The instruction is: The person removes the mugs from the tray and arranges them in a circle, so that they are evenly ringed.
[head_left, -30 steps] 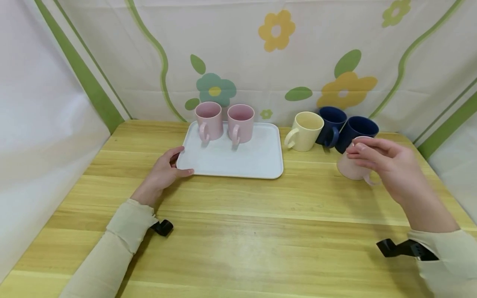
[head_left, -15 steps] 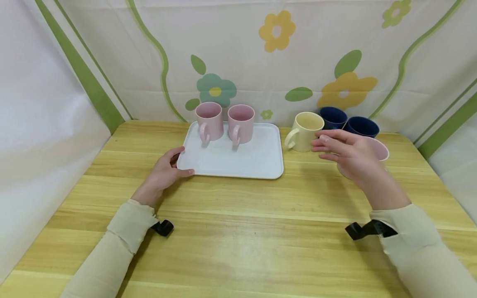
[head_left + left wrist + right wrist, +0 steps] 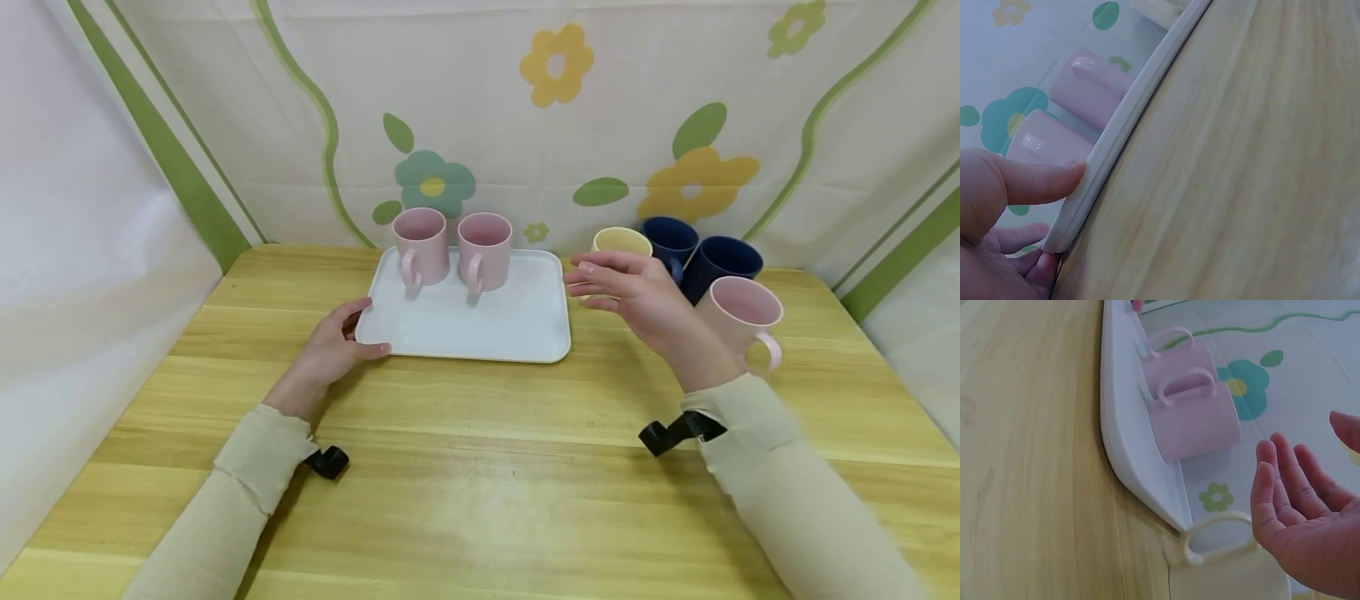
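Note:
My left hand (image 3: pixel 326 350) holds the left front corner of a white rectangular tray (image 3: pixel 480 329), with the thumb on its rim and fingers at the side. Two pink mugs (image 3: pixel 422 254) stand upright at the back left of that tray, handles toward me. Fingers extended and holding nothing, my right hand (image 3: pixel 645 300) hovers in front of a pale yellow mug (image 3: pixel 622 240), which it partly hides in the head view. The right wrist view shows the yellow mug's handle (image 3: pixel 1219 519) below the fingers. Another pink mug (image 3: pixel 738 312) stands upright behind the right wrist.
Two dark blue mugs (image 3: pixel 716 267) stand to the right of the yellow one, near the back edge of the wooden table (image 3: pixel 480 475). A white flowered cloth (image 3: pixel 495 108) hangs behind the table.
My right hand has let go of the right-hand pink mug and moved left to the yellow mug. The left hand and tray have stayed in place.

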Demonstrator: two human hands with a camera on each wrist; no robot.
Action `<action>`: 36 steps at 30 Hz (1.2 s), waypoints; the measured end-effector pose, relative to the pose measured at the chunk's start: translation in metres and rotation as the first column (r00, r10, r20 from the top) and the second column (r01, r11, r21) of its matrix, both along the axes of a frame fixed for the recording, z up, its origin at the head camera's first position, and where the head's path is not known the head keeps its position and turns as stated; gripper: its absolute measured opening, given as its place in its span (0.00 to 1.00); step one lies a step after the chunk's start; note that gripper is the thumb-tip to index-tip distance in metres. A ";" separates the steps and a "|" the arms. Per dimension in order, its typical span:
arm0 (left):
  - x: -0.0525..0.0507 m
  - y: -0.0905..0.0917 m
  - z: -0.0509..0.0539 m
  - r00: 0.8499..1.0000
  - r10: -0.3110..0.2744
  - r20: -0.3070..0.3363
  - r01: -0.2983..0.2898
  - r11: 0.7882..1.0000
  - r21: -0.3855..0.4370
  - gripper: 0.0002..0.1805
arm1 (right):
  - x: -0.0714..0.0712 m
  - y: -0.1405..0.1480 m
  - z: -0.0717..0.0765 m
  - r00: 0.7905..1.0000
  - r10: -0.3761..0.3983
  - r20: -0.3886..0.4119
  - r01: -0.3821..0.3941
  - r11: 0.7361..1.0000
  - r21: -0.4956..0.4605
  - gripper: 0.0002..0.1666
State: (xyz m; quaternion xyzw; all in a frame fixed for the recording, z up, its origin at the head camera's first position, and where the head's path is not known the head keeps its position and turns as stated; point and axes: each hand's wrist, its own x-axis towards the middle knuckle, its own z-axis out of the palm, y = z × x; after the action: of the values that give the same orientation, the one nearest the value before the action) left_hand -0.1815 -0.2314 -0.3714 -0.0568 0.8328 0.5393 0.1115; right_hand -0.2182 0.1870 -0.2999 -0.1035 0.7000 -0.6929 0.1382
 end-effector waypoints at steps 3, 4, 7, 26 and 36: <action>0.000 0.001 -0.001 1.000 -0.005 -0.008 0.005 1.000 -0.006 0.53 | -0.003 -0.011 -0.002 1.000 0.029 -0.008 -0.029 0.999 0.038 0.16; 0.000 0.001 -0.001 1.000 -0.008 -0.012 0.008 1.000 -0.007 0.53 | -0.004 -0.015 -0.004 0.999 0.037 -0.009 -0.037 0.998 0.055 0.17; -0.001 0.002 -0.002 1.000 -0.016 -0.018 0.016 1.000 -0.010 0.52 | -0.007 -0.026 -0.009 0.999 0.049 0.004 -0.049 0.995 0.085 0.20; 0.000 0.002 0.000 1.000 -0.025 -0.013 0.025 1.000 0.011 0.54 | -0.030 -0.085 -0.031 0.993 0.054 0.106 -0.046 0.996 -0.070 0.27; -0.001 -0.001 -0.002 1.000 -0.007 -0.011 0.007 1.000 -0.004 0.52 | -0.034 -0.117 -0.038 0.992 0.049 0.112 -0.040 0.996 -0.081 0.26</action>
State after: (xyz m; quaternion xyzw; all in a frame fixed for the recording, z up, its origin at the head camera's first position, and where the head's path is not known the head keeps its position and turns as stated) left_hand -0.1825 -0.2326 -0.3734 -0.0512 0.8346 0.5376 0.1088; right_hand -0.2517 0.0699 -0.3379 -0.0847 0.6606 -0.7215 0.1894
